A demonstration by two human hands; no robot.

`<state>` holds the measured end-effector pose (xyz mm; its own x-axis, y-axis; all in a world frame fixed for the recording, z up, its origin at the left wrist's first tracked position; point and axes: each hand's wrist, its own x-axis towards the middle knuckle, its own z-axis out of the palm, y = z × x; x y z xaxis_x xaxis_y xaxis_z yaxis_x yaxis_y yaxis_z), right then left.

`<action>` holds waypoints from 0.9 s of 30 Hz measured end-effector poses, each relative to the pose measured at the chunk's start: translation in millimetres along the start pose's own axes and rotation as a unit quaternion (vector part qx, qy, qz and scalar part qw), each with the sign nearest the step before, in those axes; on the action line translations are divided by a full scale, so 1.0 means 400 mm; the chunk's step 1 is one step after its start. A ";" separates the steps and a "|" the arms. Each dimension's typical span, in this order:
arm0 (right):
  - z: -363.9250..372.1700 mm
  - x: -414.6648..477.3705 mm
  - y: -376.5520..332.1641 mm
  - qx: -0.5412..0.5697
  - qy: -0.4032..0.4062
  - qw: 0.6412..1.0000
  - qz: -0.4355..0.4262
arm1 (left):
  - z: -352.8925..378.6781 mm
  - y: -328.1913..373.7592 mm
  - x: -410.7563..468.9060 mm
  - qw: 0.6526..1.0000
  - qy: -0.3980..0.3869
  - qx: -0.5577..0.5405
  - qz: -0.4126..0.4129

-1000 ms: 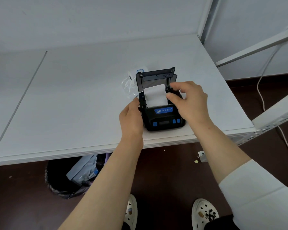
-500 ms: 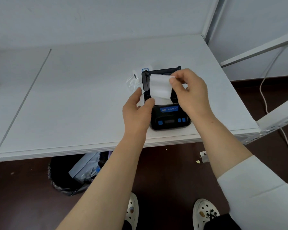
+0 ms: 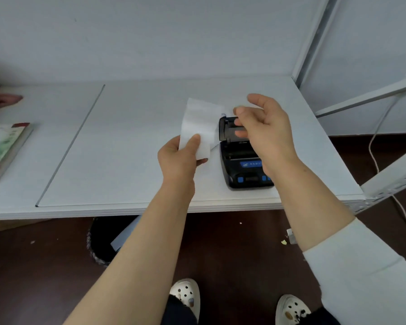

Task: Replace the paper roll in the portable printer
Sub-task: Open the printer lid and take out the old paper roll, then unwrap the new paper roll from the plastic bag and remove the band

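Lying far left of the printer [image 3: 243, 158], a book [image 3: 6, 150] sits on the table [image 3: 117, 160]. Your left hand [image 3: 178, 158] pinches a white paper strip [image 3: 198, 127] just left of the printer, raised off the table. Printer lid [image 3: 230, 129] is up. Your right hand [image 3: 265, 127] hovers over it, fingers loosely curled, holding nothing.
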<state>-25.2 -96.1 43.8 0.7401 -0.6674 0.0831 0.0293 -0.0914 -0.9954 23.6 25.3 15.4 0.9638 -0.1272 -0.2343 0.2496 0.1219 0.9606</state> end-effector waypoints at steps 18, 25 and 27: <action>-0.120 -0.002 0.136 -0.073 0.150 0.981 0.103 | 0.040 -0.034 0.006 0.979 -0.055 -0.028 -0.193; -0.135 -0.002 0.180 -0.054 0.071 0.972 0.217 | 0.100 -0.076 -0.027 0.972 -0.117 0.025 -0.204; -0.132 0.001 0.185 -0.049 0.066 0.973 0.215 | 0.110 -0.078 -0.029 0.972 -0.114 0.038 -0.201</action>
<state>-58.3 -141.9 -27.3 0.5768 -0.7482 -0.3279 -0.3328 0.1514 -0.9308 0.4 -20.5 -5.3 0.7412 -0.3657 -0.5630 0.5864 -0.0557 0.8081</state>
